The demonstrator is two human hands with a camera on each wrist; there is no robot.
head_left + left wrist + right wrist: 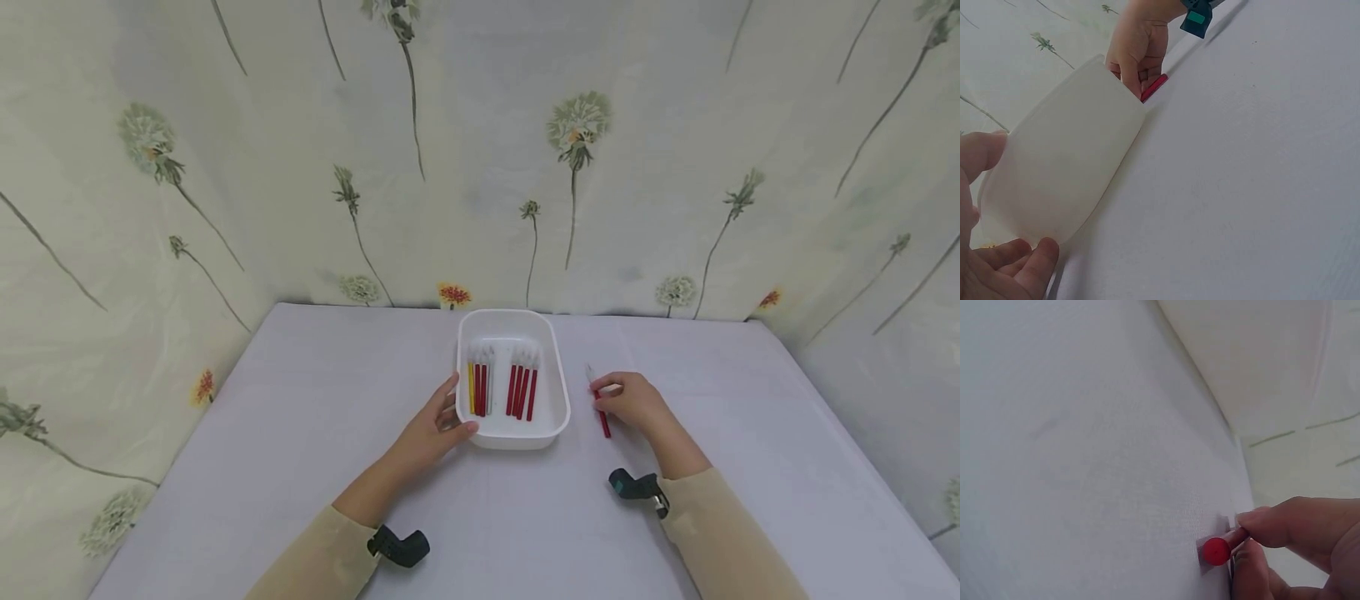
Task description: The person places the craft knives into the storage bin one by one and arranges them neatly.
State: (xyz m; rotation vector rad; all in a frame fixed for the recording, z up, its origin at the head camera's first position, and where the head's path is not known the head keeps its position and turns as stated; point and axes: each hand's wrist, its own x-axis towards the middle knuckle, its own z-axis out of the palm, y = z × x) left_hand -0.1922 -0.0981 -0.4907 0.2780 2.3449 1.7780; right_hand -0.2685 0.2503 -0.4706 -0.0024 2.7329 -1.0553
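A white plastic tray [513,442] sits near the back middle of the table, holding two rows of slim pens. The left row has a yellow pen [472,388], two red ones and a pale one; the right row [522,392] has several red ones. My left hand [423,433] grips the tray's front left corner, thumb at the rim and fingers against the wall [1066,150]. To the right of the tray, my right hand [633,404] pinches a red pen [605,427] with a clear tip between thumb and fingers. Its red end [1217,551] lies close over the tablecloth.
A pale cloth [300,400] covers the table, whose back edge runs just behind the tray. Behind it hangs a curtain [465,167] printed with dandelions. Dark camera mounts [401,547] are strapped to both wrists.
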